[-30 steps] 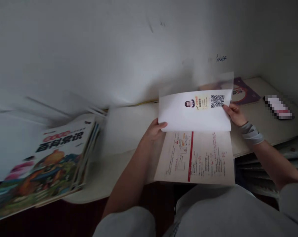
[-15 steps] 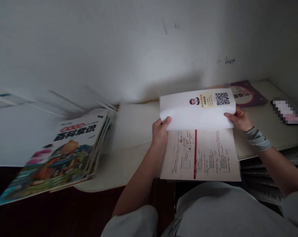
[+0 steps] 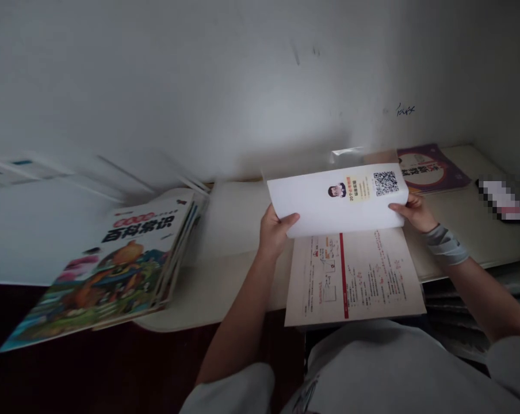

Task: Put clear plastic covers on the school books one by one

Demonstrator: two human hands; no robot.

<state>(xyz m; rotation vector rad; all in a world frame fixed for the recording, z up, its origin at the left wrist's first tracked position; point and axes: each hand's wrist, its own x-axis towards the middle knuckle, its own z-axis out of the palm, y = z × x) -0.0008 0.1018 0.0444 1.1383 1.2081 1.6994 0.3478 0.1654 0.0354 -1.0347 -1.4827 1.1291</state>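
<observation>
Both hands grip a white printed sheet [image 3: 305, 201] with a small portrait and a QR code at its right end. My left hand [image 3: 274, 231] pinches its lower left corner, thumb on top. On the lower right edge, my right hand [image 3: 416, 214] holds it the same way, with a grey band around the wrist. Beneath lies a printed page [image 3: 359, 282] with a red stripe, diagrams and handwritten red notes, close to my body. The sheet covers its far part, and I cannot tell whether the two are joined. A shiny clear strip [image 3: 347, 153] shows behind the sheet.
At left, a stack of picture books [image 3: 126, 259] overhangs the front edge of the white table [image 3: 229, 293]. A purple booklet [image 3: 432, 168] lies behind my right hand, with a phone [image 3: 504, 200] farther right. The wall [image 3: 243, 86] rises directly behind.
The white sheet has tilted, its left end shifting left and lower, with both hands still on it. More of the purple booklet shows, and the clear strip has appeared behind.
</observation>
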